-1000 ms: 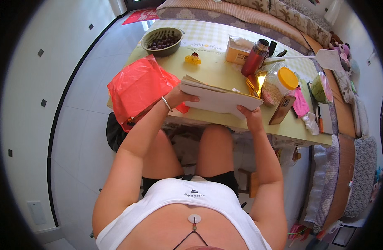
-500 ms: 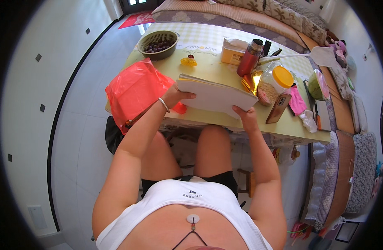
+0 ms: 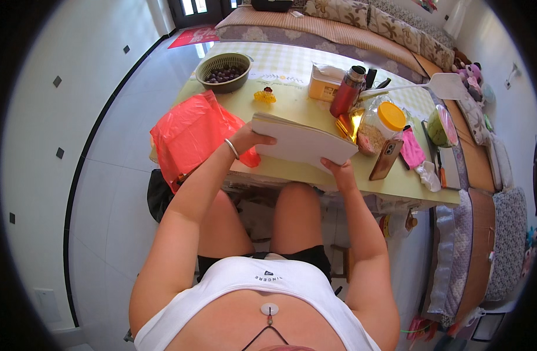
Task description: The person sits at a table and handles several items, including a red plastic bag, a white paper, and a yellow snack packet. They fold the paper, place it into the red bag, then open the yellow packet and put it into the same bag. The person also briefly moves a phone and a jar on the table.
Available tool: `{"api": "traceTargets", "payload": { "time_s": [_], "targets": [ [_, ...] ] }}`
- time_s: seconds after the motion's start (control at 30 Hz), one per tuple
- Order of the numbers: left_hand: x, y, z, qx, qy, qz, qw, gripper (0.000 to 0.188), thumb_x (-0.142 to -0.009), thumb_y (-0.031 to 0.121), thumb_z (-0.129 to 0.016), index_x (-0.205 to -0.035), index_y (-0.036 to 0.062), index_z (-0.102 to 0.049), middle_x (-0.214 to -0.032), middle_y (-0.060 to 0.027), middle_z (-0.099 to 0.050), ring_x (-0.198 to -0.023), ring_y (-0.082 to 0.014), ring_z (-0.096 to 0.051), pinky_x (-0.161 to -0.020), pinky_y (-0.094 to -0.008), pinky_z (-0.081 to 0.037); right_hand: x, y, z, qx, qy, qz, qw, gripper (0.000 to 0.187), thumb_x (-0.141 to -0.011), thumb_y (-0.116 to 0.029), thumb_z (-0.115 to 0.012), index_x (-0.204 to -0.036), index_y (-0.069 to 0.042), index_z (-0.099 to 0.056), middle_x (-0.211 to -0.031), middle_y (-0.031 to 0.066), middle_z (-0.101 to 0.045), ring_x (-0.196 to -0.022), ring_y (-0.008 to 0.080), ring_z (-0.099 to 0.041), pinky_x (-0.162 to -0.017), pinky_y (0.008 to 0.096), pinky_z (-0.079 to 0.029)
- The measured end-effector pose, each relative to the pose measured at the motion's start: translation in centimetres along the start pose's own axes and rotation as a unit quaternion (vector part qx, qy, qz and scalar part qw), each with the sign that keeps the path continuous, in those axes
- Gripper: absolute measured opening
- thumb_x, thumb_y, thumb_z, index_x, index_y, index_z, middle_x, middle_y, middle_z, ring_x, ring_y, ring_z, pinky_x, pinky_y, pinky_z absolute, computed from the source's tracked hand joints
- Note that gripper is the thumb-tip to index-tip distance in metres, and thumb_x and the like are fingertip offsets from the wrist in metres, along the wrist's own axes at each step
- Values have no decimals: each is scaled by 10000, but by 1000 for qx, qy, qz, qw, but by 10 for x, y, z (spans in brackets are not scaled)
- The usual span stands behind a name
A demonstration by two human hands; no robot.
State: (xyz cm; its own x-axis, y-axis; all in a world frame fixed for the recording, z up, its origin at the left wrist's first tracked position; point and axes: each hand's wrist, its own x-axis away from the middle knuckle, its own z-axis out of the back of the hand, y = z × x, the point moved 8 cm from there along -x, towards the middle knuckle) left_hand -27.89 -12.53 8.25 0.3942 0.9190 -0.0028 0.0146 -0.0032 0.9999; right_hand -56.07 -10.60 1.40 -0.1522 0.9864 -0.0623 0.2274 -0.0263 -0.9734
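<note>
A person seated at a bench (image 3: pixel 297 106) holds a loose stack of white paper (image 3: pixel 303 139) tilted above the middle of its near edge. The left hand (image 3: pixel 254 138) grips the stack's left end, thumb on top; the right hand (image 3: pixel 338 168) pinches its near right corner, thumb also on top. Holding both ends probably stops the sheets from fanning apart and keeps the top page facing the person.

A red plastic bag (image 3: pixel 189 137) covers the bench's near left corner and droops over the edge, crowding the left forearm. Near the far left corner, a green strainer basket (image 3: pixel 224 88) holds dark grapes (image 3: pixel 223 75), its raised wall likely there to keep them from rolling. A yellow hair claw (image 3: pixel 265 95) lies between basket and stack.

Just beyond the stack's right end, things cluster closely and leave little room that way: a red thermos (image 3: pixel 346 95), a tissue box (image 3: pixel 323 89), a gold foil packet (image 3: pixel 349 124) and a yellow-lidded jar (image 3: pixel 391 116). A phone (image 3: pixel 386 159) stands tilted near the near edge, perhaps propped on the jar; its support is hidden. Toward the right edge lie a pink cloth (image 3: pixel 412 150), a crumpled white tissue (image 3: pixel 427 176), an orange-handled knife (image 3: pixel 442 172) and a wrapped cut watermelon (image 3: pixel 439 127).
</note>
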Motion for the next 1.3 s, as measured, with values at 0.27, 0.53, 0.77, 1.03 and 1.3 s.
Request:
{"api": "traceTargets", "payload": {
  "time_s": [0.27,0.53,0.77,1.03,1.3],
  "targets": [
    [9,29,-4,-14,20,-50,998,401,-814,57,-748,-1193,4,-630,-1100,-17,-661,-1005,-111,-585,-907,-284,-491,0,-25,-10,10,-7,12,1000,202,-839,-51,-736,-1038,-48,-701,-1035,5,-682,-935,103,-620,-846,275,-503],
    [88,-1,-35,158,-72,240,955,475,-830,30,-692,-1277,-15,-537,-1134,-96,-645,-1044,-193,-640,-907,-354,-532,60,-26,-25,-74,-86,-340,934,388,-816,-21,-729,-1182,-8,-598,-1046,110,-682,-932,226,-684,-815,387,-570],
    [123,-105,-65,355,-33,276,893,473,-830,54,-644,-1279,-29,-520,-1195,-139,-627,-1067,-249,-641,-955,-385,-507,106,46,-8,-78,-49,-441,893,332,-833,-36,-717,-1131,43,-594,-979,146,-680,-851,234,-697,-747,378,-602],
    [136,-135,-77,393,-21,270,879,555,-837,63,-620,-1346,-72,-442,-1260,-207,-587,-1137,-294,-614,-995,-416,-490,125,49,-7,-110,-60,-435,892,447,-832,-124,-726,-1211,28,-544,-1081,150,-647,-951,254,-670,-806,396,-574],
    [140,-106,-76,384,-66,239,890,555,-826,50,-628,-1347,-46,-461,-1256,-178,-597,-1130,-279,-616,-988,-411,-487,126,52,-5,-82,-55,-385,918,423,-826,-74,-706,-1202,41,-551,-1057,145,-655,-923,235,-673,-810,382,-563]
  ]
}}
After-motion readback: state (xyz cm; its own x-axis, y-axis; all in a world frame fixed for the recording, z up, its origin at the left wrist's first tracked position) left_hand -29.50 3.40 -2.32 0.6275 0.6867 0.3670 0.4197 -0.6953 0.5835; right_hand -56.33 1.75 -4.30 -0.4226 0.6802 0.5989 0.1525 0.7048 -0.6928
